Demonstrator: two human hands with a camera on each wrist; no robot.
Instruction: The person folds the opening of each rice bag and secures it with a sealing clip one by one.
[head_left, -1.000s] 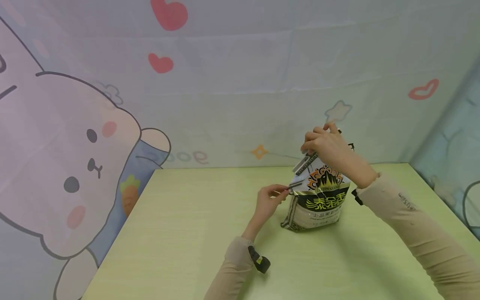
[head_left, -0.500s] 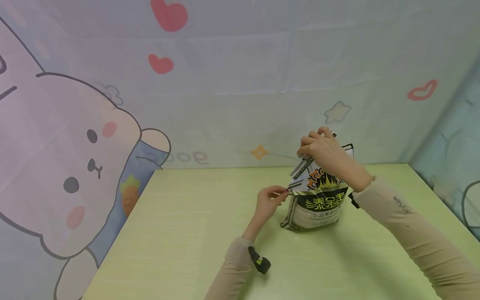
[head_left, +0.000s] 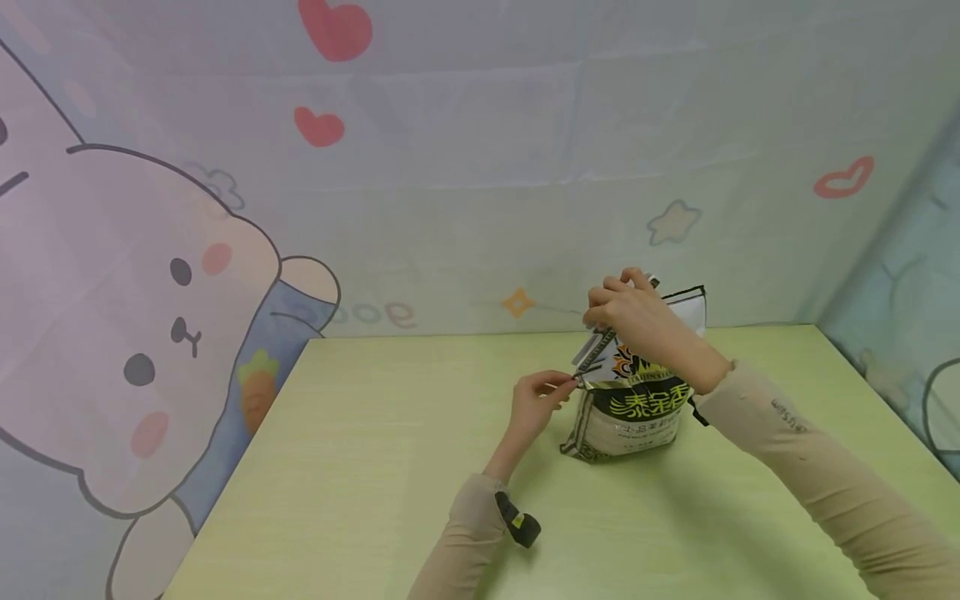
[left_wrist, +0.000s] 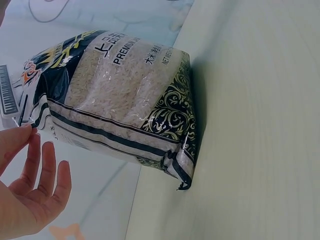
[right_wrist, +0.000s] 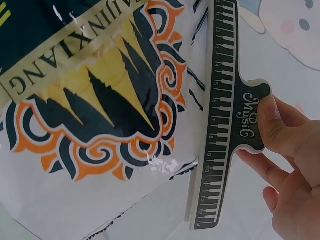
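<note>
Change first: compared with the two older head views, the left hand point(head_left: 536, 402) has hardly moved and keeps its pinch on the left corner of the bag mouth, while the right hand point(head_left: 637, 315) with the clip has come lower and a little to the left, so the top of the rice bag point(head_left: 630, 408) is now folded down more under it. I judge from this that the work on the bag mouth is in its middle part, and the clip is being brought along the folded edge; whether it already bites the fold, I cannot tell.

On the left side, the left fingers point(left_wrist: 20, 137) touch the torn corner of the bag, thumb and forefinger closed on it in the head view. In the middle, the rice bag stands upright on the green table point(head_left: 360, 467), toward the far right part of it, near the printed wall cloth point(head_left: 187, 275). Its long axis is vertical, mouth pointing up and bent toward the left hand.

On the right, the piano-key bag clip point(right_wrist: 220, 115) is grasped by its tab between thumb and fingers point(right_wrist: 277, 125) of the right hand. The clip's long axis runs along the bag's top edge, sloping down toward the left
</note>
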